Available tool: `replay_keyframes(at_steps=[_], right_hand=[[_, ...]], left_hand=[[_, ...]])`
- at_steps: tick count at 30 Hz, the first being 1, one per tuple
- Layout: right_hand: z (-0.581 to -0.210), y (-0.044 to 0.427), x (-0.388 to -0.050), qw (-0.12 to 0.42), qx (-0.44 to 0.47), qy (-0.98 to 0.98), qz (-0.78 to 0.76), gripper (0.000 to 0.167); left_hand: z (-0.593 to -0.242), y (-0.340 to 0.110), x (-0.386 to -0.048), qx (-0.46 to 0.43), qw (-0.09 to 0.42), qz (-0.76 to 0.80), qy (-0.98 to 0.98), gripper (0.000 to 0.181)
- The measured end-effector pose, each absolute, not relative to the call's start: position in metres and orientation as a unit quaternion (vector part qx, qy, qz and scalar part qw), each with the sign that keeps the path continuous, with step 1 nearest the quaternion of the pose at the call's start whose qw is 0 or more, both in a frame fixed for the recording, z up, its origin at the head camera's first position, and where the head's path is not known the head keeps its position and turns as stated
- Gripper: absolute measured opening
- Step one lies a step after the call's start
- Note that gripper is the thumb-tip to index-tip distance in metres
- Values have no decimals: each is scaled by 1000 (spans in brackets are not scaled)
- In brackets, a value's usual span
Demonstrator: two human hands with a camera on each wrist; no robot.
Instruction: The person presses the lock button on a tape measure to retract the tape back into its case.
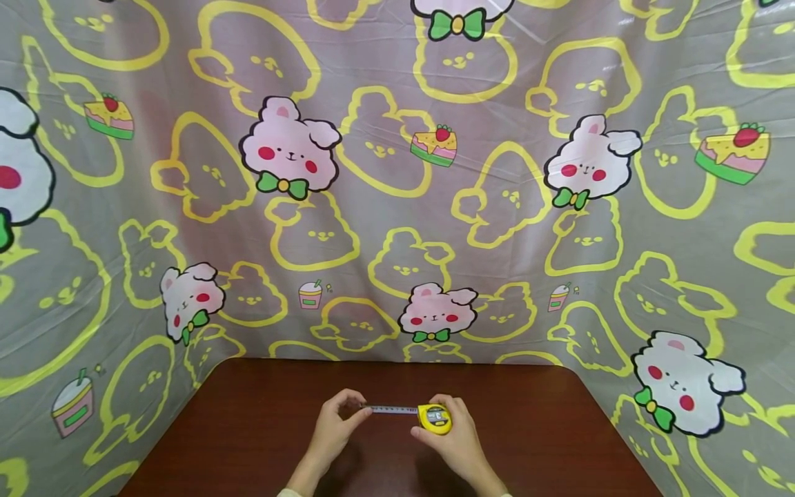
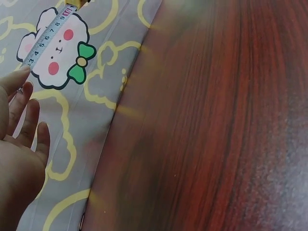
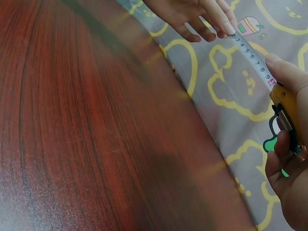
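Observation:
A yellow tape measure point(image 1: 435, 419) is held above the table by my right hand point(image 1: 458, 442), whose fingers and thumb grip its case. Its blade point(image 1: 394, 410) is drawn out a short way to the left, with numbers up to about ten showing in the right wrist view. My left hand point(image 1: 335, 426) pinches the free end of the blade between thumb and finger, hiding the tip. In the left wrist view the other fingers of the left hand point(image 2: 21, 144) spread loosely below the blade. Part of the case point(image 3: 287, 108) shows within the right hand in the right wrist view.
Under both hands lies a dark reddish-brown wooden table point(image 1: 248, 421) with rounded far corners. A grey curtain point(image 1: 373, 207) printed with white rabbits, yellow outlines, cakes and cups hangs behind the table and along both sides.

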State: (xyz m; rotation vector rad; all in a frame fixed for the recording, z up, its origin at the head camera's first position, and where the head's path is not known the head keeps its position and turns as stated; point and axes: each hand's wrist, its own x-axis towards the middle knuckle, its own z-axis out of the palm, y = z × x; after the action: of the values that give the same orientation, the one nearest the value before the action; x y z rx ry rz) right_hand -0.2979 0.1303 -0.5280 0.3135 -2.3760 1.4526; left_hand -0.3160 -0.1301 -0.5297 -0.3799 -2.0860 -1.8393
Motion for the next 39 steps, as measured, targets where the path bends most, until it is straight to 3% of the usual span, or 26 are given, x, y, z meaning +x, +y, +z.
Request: replay_keyframes(at_steps=[19, 34, 39], right_hand=[[-528, 114, -295, 192, 122, -840, 493, 58], [-524, 99, -293, 169, 132, -842, 496, 61], [-523, 95, -292, 168, 135, -840, 497, 60]], left_hand=[[-530, -115, -317, -162, 150, -628, -746, 17], [-531, -102, -318, -205, 141, -605, -756, 12], [-528, -99, -318, -197, 117, -606, -762, 13]])
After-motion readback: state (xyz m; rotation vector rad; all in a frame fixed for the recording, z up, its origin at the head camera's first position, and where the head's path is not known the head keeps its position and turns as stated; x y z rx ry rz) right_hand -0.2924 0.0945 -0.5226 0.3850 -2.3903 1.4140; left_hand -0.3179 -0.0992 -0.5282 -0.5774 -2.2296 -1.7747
